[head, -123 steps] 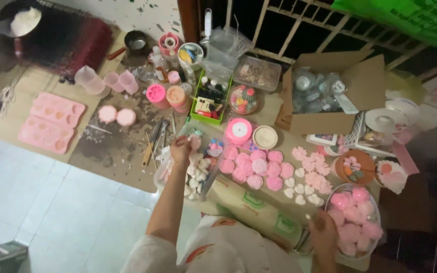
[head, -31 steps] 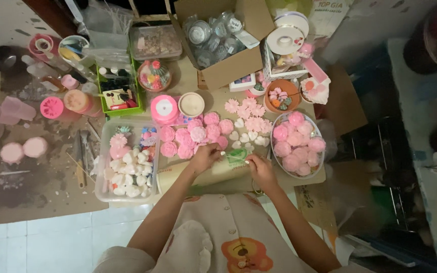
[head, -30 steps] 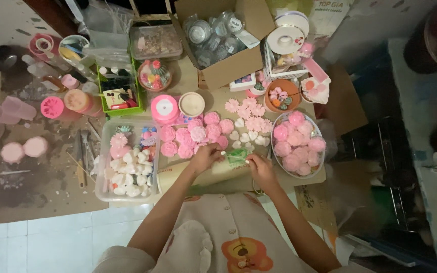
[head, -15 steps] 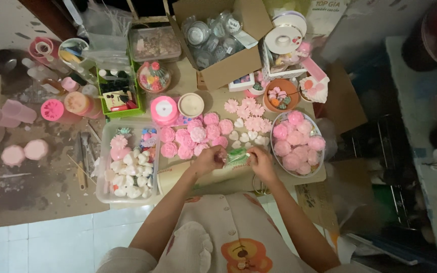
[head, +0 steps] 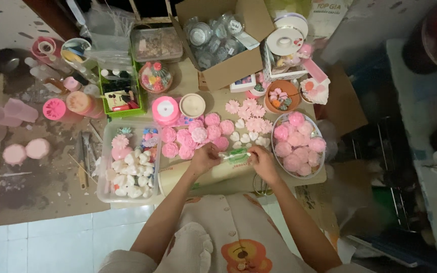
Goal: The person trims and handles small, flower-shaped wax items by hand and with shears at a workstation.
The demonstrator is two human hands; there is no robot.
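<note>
My left hand (head: 204,158) and my right hand (head: 263,163) meet over the near edge of a low table and together pinch a small clear packet (head: 236,155) with a green label. Just beyond the hands lie several pink flower-shaped pieces (head: 193,135) and small white heart pieces (head: 245,136). A clear bowl (head: 319,161) full of pink flower pieces stands right of my right hand. A clear tray (head: 103,190) with white and pink pieces stands left of my left hand.
A cardboard box (head: 231,65) of clear jars sits at the back. A pink ribbon roll (head: 165,109), a white round tub (head: 192,104) and a green basket (head: 117,96) stand behind the flowers. Pink cups and moulds (head: 25,150) lie at far left. Tiled floor lies below.
Four seconds ago my left hand reached to the tray and my right hung low; now both hands are together on the packet. In the last second they shifted only slightly.
</note>
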